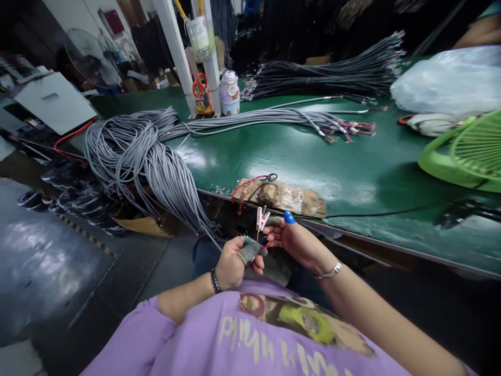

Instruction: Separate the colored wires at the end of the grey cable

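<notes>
My left hand [234, 263] is closed around the end of a grey cable [250, 251], whose thin coloured wires stick out near the fingertips. My right hand [297, 241] wears a blue finger cot on one fingertip and pinches those wire ends beside a pink clip [261, 218]. The clip hangs just below the table's front edge, under a taped brown block [287, 197] with red and black leads. A thick bundle of grey cables [156, 162] drapes off the green table [352, 167] down toward my left hand.
A long grey cable bunch with coloured ends [282, 117] and a dark cable bundle [332, 73] lie further back. A green fan [469, 154] sits at the right, a plastic bag [450, 81] behind it. Scissors [201, 91] and a bottle [230, 93] stand by a white post.
</notes>
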`<state>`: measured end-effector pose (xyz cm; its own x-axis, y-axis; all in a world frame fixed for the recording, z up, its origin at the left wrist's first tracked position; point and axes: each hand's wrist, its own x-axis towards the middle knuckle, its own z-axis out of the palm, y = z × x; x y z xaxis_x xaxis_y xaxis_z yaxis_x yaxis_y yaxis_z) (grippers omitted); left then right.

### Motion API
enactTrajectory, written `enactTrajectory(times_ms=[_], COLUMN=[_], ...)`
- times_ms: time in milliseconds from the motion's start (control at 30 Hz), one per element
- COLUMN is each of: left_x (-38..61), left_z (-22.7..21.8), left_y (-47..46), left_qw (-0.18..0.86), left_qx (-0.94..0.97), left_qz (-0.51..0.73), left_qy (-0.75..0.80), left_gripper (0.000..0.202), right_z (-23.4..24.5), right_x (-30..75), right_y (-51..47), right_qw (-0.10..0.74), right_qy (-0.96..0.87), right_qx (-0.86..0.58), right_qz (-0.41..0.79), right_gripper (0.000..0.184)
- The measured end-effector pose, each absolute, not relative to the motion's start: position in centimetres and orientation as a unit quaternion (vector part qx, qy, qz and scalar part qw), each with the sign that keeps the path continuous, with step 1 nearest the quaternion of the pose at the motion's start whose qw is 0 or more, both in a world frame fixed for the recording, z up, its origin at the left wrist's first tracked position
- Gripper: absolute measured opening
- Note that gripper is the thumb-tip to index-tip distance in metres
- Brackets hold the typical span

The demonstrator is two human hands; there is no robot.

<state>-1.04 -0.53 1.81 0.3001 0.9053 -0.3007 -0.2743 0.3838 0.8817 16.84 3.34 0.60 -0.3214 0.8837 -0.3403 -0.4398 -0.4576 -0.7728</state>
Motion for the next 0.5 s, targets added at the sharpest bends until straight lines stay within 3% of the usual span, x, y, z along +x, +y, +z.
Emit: enactTrajectory(times_ms=[233,433,500], left_x=[-0.6,-0.7,-0.7], left_z=[1.8,1.5,1.4], left_y=[-0.1,0.4,0.6], left_qw=[0.711,0.708,0.709], left_qx=[0.361,0.359,0.362], left_qz=[0.438,0.442,0.438], left_qy=[0.415,0.419,0.418], left_gripper=[0.045,0.045,0.046], right_z=[1.7,1.0,0.8], right_x=[14.2,14.0,13.9], right_y=[4.2,3.8,4.0], right_qw=[0.455,0.531,0.519], right_qy=[-0.317,-0.441,-0.403], right_qx=[-0.383,-0.473,-0.450], right_qz=[0.738,0.548,0.604], right_gripper=[0.050,0.047,0.047])
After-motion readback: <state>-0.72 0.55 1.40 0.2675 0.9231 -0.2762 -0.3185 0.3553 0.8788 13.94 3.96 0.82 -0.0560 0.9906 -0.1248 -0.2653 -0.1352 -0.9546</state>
